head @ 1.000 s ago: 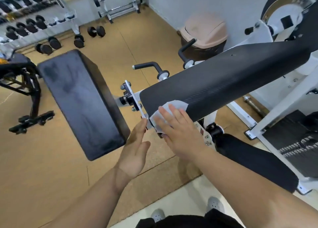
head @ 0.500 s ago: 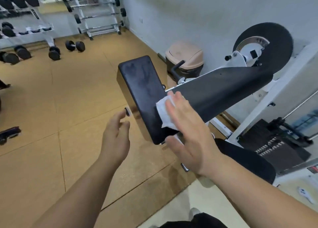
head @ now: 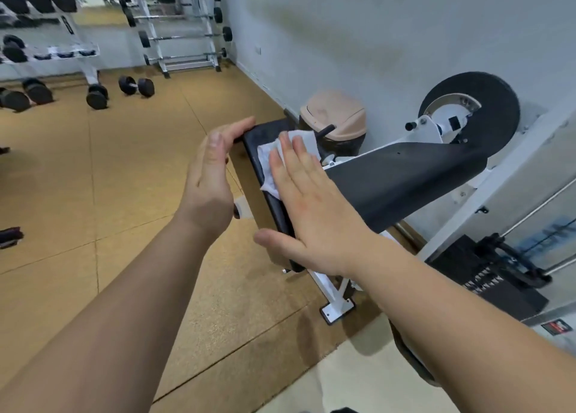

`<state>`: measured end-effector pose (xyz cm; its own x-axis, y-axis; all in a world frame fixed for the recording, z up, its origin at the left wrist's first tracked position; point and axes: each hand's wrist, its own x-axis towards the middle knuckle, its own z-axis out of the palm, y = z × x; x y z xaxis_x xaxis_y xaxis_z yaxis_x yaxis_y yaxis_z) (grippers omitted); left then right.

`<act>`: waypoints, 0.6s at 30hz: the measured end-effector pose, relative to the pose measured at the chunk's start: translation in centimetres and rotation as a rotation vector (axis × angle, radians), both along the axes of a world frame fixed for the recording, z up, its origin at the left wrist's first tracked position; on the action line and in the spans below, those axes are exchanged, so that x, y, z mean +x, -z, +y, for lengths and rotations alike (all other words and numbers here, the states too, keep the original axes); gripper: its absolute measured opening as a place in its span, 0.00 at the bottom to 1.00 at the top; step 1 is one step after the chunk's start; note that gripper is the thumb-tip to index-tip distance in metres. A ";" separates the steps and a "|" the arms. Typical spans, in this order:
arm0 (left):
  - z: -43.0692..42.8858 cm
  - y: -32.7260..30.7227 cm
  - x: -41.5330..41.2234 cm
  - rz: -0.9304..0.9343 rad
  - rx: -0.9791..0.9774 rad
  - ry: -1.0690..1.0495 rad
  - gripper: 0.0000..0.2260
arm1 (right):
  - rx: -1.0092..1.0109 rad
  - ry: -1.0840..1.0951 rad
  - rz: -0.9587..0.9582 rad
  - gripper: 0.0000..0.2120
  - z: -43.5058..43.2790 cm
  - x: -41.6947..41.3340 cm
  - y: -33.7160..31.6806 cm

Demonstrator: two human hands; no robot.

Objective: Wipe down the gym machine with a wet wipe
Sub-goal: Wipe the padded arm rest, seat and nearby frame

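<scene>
Pressing the wipe [head: 274, 160] flat on the pad [head: 277, 213], near its top, with the right hand [head: 307, 206], fingers straight, for broad contact. Steadying the pad's far corner with the left hand [head: 212, 175], likewise flat, likely against swivelling.

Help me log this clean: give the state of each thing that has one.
right hand: flat, pressing the wipe.
wet wipe: spread on the pad, under that hand's fingers.
left hand: open, fingers straight beside the pad's back.
pad: tilted on edge.
bin: lid shut.
</scene>
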<state>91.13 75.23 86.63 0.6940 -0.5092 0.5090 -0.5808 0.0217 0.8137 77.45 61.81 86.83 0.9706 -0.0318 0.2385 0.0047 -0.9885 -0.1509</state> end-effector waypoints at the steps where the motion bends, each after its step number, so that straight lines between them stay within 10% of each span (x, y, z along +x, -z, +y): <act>1: 0.0 0.0 0.0 0.004 -0.003 0.006 0.29 | -0.010 -0.021 -0.007 0.51 0.3 -1.5 1.1; 18: -0.5 -1.5 -1.8 0.241 -0.028 -0.102 0.32 | -0.036 -0.151 -0.056 0.53 -1.7 3.8 -2.4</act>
